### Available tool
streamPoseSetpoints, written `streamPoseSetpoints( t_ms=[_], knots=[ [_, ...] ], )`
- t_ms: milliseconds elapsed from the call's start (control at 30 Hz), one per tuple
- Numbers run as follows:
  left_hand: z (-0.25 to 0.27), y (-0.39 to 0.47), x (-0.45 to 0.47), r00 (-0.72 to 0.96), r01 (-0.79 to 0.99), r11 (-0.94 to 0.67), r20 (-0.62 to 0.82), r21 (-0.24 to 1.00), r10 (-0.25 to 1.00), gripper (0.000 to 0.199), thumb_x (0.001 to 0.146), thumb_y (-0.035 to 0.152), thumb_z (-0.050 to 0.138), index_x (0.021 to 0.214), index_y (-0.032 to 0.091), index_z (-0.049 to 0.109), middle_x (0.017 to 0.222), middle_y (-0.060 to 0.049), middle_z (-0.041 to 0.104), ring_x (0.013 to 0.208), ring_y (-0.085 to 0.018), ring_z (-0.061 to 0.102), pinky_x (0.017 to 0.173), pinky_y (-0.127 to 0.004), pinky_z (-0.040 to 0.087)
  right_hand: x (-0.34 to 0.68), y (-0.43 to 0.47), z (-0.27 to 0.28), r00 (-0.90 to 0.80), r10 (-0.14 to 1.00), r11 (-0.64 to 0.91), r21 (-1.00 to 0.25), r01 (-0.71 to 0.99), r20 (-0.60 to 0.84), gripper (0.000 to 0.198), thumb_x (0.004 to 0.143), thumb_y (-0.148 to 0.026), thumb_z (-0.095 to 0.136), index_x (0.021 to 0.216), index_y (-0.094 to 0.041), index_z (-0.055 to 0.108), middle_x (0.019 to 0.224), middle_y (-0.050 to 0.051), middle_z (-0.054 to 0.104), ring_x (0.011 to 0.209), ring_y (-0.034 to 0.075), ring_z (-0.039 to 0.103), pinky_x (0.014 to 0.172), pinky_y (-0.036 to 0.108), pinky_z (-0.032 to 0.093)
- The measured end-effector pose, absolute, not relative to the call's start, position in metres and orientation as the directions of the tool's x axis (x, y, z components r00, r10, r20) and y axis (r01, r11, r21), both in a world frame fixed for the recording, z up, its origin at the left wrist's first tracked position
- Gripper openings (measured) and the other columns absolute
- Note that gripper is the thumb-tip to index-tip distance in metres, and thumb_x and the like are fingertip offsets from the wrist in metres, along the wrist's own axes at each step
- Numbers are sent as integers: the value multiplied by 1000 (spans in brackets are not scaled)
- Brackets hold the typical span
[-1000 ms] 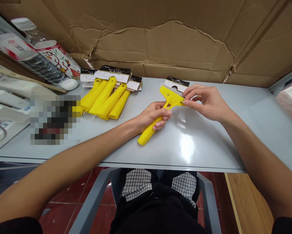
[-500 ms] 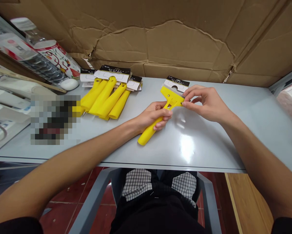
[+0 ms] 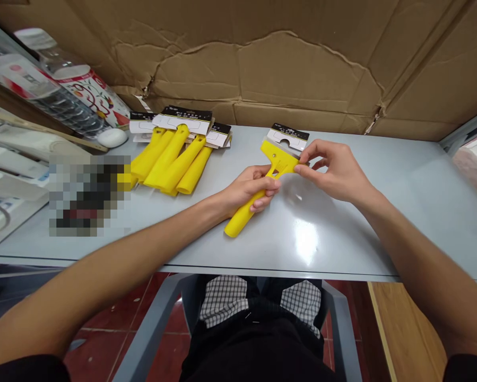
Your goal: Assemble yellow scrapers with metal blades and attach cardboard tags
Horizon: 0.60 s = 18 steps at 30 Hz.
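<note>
A yellow scraper (image 3: 242, 218) with a wide flat head lies slanted over the table, its head pointing away from me. My left hand (image 3: 254, 190) is wrapped round its handle just below the head. At the head's right corner, the thumb and forefinger of my right hand (image 3: 334, 170) are closed in a pinch. The fingertips hide that corner; a small round screw shows on the head's left side. Just behind the head lies a black-and-white header card (image 3: 289, 133) with a hang hole. To the left, several yellow scraper handles (image 3: 170, 159) with similar cards lie in a pile.
A brown cardboard sheet (image 3: 278, 74) stands along the back of the grey table (image 3: 381, 233). At the far left are plastic bottles (image 3: 98, 95), a white round-ended object (image 3: 113, 137) and pale boxed items (image 3: 19, 159). A blurred-out patch (image 3: 89, 196) covers something beside the pile.
My right thumb has shifted slightly onto the corner of the scraper head, covering the screw that showed there. The left hand keeps its hold on the handle.
</note>
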<state>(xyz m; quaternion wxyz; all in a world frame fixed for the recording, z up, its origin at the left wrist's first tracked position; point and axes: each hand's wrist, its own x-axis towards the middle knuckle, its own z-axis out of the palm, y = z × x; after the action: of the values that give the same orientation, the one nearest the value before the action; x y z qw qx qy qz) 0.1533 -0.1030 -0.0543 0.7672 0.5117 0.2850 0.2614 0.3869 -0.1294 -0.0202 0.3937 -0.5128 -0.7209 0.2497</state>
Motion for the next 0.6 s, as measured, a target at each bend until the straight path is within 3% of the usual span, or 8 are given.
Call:
streamPoseSetpoints(
  t_ms=[100,167,267,400,600],
  knots=[
    [-53,-103,155,677,-139,363,-179,921,714,35,76,29,87,79,20,53,59,8,54,33,-3,39,31,-16,29,393,-125,-18,-128,955,295,-811,505,268,32,87,-54,85,83,-25,71,96,7,79,93,27,73,77,43,59],
    [-53,-104,157,649,-171,378,-185,910,738,36,74,27,88,78,20,52,60,9,53,34,-2,37,31,-15,29,403,-122,-14,-68,953,279,-767,578,296,34,92,-57,79,81,-26,69,91,7,77,88,27,72,78,45,58],
    [-52,-105,161,596,-221,404,-205,888,776,36,73,23,86,78,20,51,62,9,53,36,0,35,32,-14,30,423,-117,-10,-37,938,227,-530,817,345,29,95,-48,76,78,-26,66,88,9,77,83,29,70,83,49,54],
    [-50,-107,164,530,-246,451,-271,858,804,34,76,20,82,79,21,48,63,10,52,36,0,35,33,-13,30,449,-111,-12,6,993,22,-230,973,120,26,89,-49,78,83,-27,68,88,10,76,86,33,68,80,49,50],
    [-48,-108,164,525,-248,450,-271,858,806,31,77,19,80,79,20,49,63,9,54,36,0,37,33,-13,30,464,-104,-21,50,997,-54,-77,996,-54,28,83,-52,82,96,-30,71,86,8,74,81,31,64,72,47,48]
  ],
)
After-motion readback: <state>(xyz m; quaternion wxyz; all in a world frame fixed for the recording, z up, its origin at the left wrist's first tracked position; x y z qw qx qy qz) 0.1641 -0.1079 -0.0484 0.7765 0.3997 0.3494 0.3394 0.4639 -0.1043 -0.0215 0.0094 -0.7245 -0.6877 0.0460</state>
